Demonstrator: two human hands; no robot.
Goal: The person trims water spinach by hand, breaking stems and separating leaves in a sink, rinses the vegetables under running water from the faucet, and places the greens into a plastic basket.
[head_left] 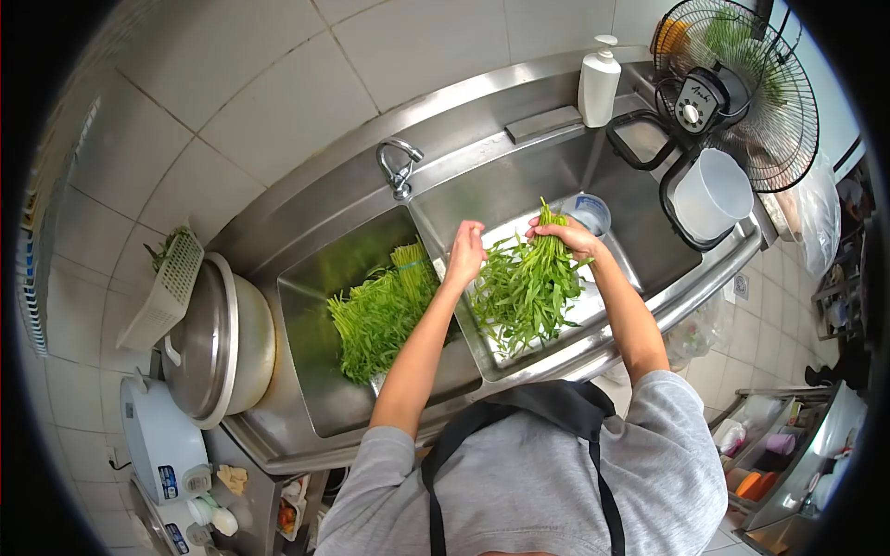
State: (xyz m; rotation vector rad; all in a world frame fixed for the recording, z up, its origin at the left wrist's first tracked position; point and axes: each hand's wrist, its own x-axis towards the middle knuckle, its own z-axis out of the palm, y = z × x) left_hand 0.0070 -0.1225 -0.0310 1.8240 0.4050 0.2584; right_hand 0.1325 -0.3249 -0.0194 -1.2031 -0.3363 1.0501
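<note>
1. A steel double sink (pixel 649 218) spans the work area.
2. Piled greens (pixel 375 320) lie in the left basin, toward its right edge.
3. A leafy bunch (pixel 524 295) hangs over the right basin, leaves toward the near edge.
4. The right hand (pixel 572 238) is clamped around the bunch's stems.
5. The left hand (pixel 467 250), apart from it, curls near that basin's left edge; whether it pinches anything, I cannot tell.

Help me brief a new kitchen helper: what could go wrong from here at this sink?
A few stems could slip from the grip of the right hand, as the bunch of greens hangs leaves down. The pump bottle stands close to the back edge of the basin and, if bumped, might tip in. The fan is close to the sink, so splashes might reach it.
</note>
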